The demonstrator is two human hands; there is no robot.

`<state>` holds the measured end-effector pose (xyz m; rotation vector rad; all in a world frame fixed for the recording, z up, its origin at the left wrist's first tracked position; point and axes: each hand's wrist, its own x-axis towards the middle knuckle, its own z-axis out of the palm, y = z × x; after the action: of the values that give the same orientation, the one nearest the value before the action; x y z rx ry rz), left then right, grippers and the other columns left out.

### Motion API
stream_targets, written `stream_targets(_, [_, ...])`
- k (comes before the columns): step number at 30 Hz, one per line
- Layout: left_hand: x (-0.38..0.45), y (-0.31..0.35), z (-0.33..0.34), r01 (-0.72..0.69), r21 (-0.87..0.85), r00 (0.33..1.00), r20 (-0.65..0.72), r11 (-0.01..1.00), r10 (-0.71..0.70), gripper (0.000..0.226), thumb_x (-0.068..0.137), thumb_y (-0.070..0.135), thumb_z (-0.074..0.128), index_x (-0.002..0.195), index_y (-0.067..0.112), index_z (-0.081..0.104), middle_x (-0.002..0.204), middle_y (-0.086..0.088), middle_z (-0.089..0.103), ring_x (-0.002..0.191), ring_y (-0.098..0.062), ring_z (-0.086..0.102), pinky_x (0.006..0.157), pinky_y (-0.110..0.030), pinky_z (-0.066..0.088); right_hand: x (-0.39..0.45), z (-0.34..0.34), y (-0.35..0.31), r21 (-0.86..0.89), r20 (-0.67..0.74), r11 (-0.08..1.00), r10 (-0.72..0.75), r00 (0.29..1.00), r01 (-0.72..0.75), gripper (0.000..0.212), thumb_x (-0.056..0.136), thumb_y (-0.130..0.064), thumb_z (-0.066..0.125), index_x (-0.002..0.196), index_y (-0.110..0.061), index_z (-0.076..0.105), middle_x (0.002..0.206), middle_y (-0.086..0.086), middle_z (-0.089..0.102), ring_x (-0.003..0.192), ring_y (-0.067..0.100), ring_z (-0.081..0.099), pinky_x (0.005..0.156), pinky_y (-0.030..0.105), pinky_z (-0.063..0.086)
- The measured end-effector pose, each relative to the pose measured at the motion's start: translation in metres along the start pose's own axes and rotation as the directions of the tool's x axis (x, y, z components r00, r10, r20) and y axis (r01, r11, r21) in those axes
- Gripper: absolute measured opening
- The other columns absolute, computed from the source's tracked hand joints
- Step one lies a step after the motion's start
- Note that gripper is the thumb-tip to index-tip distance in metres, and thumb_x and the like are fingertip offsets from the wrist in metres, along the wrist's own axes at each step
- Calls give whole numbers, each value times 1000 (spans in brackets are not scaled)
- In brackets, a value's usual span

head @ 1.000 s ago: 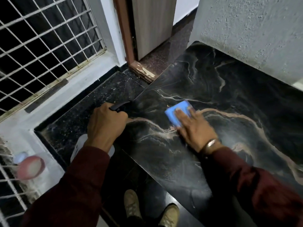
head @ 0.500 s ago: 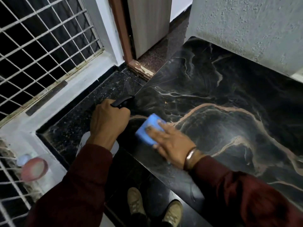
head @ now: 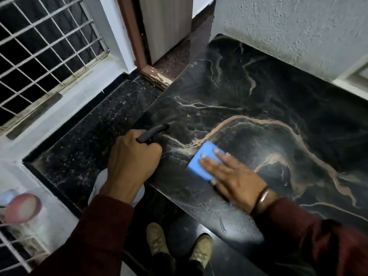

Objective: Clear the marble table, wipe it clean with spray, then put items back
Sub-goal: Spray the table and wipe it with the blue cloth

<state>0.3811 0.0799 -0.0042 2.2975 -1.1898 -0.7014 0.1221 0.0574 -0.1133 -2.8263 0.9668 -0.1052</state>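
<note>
Right hand [head: 233,176] lies flat, fingers straight and together, pressing the blue sponge [head: 203,160] onto the black marble bench [head: 258,100]. The sponge sits near the bench's near-left edge, just below the pale brown vein that sweeps across the stone, at about five o'clock from the spray nozzle. Left hand [head: 133,158] is curled tight round the spray bottle [head: 152,132], its black trigger head poking out past the knuckles toward two o'clock, over the bench's left corner; the bottle's white body shows below the wrist. A faint haze hangs over the marble toward twelve o'clock. Both sleeves are dark red, and there's a bracelet [head: 262,198] on the right wrist. Down at six o'clock, two tan shoes [head: 179,248] stand on the dark floor. Off at nine o'clock, a white window grille [head: 45,42]; at twelve, a brown door frame [head: 137,36] with chipped paint at its foot. A blurred pink thing [head: 22,208] sits at eight o'clock on the white ledge.
</note>
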Motion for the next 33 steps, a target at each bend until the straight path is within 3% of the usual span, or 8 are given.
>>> stream_targets(6, [-5,-3,4,9,-6,1000,-12,1000,-9,12,84,16,64,81,5,69,72,-13,63,68,-29,56,71,-45,50,41,-13,62,1,-266,782,601,753,-623,55,93,-27,30,129,9,51,131,28,53,120,52,48,103,59,34])
stream_targets(10, [0,-2,10,21,-24,1000,-22,999,-21,14,82,18,67,78,5,71,67,-13,66,69,-34,61,77,-45,54,52,4,-46,-62,-169,983,161,972,-173,50,93,-25,36,135,-3,50,139,15,51,132,36,39,112,48,26])
stream_targets(13, [0,-5,9,3,-41,1000,24,999,-2,19,83,17,67,76,0,70,67,-19,67,68,-38,62,69,-43,51,14,3,-59,63,22,998,-5,1000,4,52,98,-35,33,148,-20,32,154,-2,30,145,26,17,118,39,14])
stream_targets(16, [0,-10,-1,-26,-70,999,35,997,28,20,86,15,66,70,2,68,65,-16,65,66,-34,60,58,-36,42,15,0,9,-19,-69,976,216,974,-217,52,100,-35,27,145,-11,38,150,7,39,140,35,29,115,47,24])
stream_targets(20, [11,-21,-7,31,-128,999,15,991,-30,15,84,16,66,72,8,71,68,-15,68,67,-36,63,60,-41,50,80,-11,59,25,-152,777,625,765,-630,66,97,-38,12,138,4,43,142,23,44,128,51,38,112,55,25])
stream_targets(24, [21,-30,-9,91,-224,993,-47,970,-104,16,79,21,63,72,9,71,68,-13,69,69,-40,65,65,-51,56,143,4,-41,-58,-289,942,302,908,-332,51,87,-26,37,121,2,62,125,20,61,115,45,55,99,55,41])
stream_targets(28, [29,-39,-18,116,-265,987,-79,957,-142,16,80,16,62,66,10,67,57,-5,61,62,-34,60,57,-34,44,144,23,-96,53,-13,993,-102,995,103,53,96,-34,32,144,-13,39,149,6,41,140,37,27,117,44,17])
stream_targets(33, [41,-65,-36,150,-242,976,-116,959,-182,15,80,18,63,69,10,70,59,-11,62,64,-37,61,59,-41,49,187,9,-9,-57,-173,964,246,954,-259,51,94,-27,33,135,0,48,139,21,49,125,50,43,103,55,35])
